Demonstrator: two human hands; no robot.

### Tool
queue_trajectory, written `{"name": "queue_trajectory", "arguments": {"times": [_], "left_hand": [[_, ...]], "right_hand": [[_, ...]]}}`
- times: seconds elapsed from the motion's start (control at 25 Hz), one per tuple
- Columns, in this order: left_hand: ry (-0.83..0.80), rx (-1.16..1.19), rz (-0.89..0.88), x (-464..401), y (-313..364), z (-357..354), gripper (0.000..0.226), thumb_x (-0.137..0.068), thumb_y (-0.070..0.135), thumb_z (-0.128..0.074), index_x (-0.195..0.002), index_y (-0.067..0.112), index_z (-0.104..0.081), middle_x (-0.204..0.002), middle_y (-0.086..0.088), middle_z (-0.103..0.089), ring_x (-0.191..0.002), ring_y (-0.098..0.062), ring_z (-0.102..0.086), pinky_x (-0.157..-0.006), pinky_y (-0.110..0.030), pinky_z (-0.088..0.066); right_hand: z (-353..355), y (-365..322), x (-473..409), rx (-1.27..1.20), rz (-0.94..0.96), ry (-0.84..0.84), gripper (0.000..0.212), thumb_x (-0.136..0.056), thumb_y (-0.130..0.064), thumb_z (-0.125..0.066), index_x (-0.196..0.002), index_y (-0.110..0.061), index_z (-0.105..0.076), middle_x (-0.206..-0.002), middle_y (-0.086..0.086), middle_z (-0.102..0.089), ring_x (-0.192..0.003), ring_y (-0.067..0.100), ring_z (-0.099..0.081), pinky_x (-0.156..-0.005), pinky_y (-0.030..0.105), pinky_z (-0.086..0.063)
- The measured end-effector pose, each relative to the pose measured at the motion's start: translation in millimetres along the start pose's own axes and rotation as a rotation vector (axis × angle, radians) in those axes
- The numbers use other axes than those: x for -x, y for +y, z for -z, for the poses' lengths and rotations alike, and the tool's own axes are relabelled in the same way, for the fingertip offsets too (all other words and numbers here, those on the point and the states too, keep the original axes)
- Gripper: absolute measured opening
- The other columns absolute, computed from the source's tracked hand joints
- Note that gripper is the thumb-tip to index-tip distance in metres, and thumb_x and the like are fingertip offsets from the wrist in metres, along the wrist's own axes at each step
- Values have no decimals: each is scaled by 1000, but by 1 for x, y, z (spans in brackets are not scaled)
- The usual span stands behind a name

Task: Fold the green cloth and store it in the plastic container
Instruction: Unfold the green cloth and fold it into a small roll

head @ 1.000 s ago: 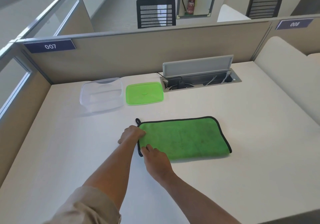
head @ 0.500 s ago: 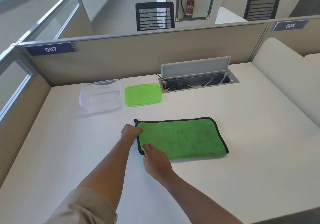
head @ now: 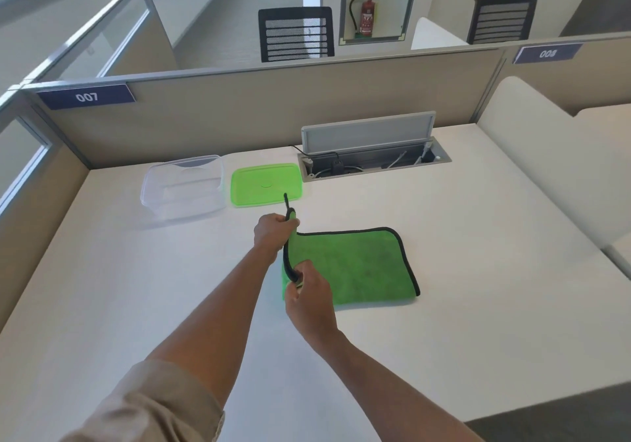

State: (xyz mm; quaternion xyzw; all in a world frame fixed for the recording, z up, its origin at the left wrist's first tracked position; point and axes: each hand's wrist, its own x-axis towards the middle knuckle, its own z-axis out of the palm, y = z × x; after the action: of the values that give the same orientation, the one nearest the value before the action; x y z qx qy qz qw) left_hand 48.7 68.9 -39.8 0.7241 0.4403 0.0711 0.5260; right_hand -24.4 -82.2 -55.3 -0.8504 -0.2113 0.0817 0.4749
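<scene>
The green cloth (head: 362, 264), black-edged and folded to a rectangle, lies mid-desk. Its left edge is raised off the surface. My left hand (head: 273, 233) pinches the far-left corner, where a black hanging loop sticks up. My right hand (head: 307, 294) grips the near-left corner. The clear plastic container (head: 182, 187) stands open and empty at the back left of the desk, with its green lid (head: 266, 185) lying flat beside it on the right.
An open cable tray (head: 372, 161) with a raised grey flap is set into the white desk (head: 478, 270) behind the cloth. Beige partition panels (head: 273, 110) wall the desk at the back and left. A cream divider (head: 553, 168) borders the right side.
Both hands have closed on the cloth's left corners and lifted that edge up from the desk; before, it lay flat under my fingers.
</scene>
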Motion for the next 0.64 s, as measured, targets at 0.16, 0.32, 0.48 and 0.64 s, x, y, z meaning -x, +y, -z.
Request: {"name": "queue_trajectory", "arguments": {"times": [0.16, 0.32, 0.48, 0.64], "left_hand": [[-26, -60, -92, 22, 32, -51, 19, -76, 29, -73, -67, 16, -62, -67, -4, -60, -62, -23, -53, -62, -32, -47], [-37, -90, -103, 34, 48, -90, 29, -76, 26, -71, -54, 18, -54, -61, -4, -58, -58, -25, -52, -61, -34, -48], [-79, -119, -116, 47, 61, -138, 25, -75, 21, -70, -53, 18, -57, -57, -3, -60, -56, -24, -54, -61, -34, -52], [-122, -170, -112, 55, 65, -182, 26, -78, 18, -70, -56, 15, -58, -59, -5, -62, -57, -24, -55, -68, -41, -59]], "right_hand": [[45, 19, -2, -94, -94, 102, 15, -81, -5, -54, -93, -14, -54, -79, -2, -61, -70, 18, -56, -62, 30, -45], [80, 40, -4, -140, -156, 171, 13, -80, -9, -57, -90, -18, -57, -73, -9, -61, -65, 9, -57, -57, 18, -43], [117, 75, -5, -117, -214, 228, 10, -82, -12, -59, -90, -17, -61, -69, -9, -63, -61, 10, -58, -55, 18, -43], [148, 109, -9, -88, -339, 222, 9, -81, -14, -60, -89, -18, -61, -63, -10, -61, -61, 12, -60, -59, 30, -50]]}}
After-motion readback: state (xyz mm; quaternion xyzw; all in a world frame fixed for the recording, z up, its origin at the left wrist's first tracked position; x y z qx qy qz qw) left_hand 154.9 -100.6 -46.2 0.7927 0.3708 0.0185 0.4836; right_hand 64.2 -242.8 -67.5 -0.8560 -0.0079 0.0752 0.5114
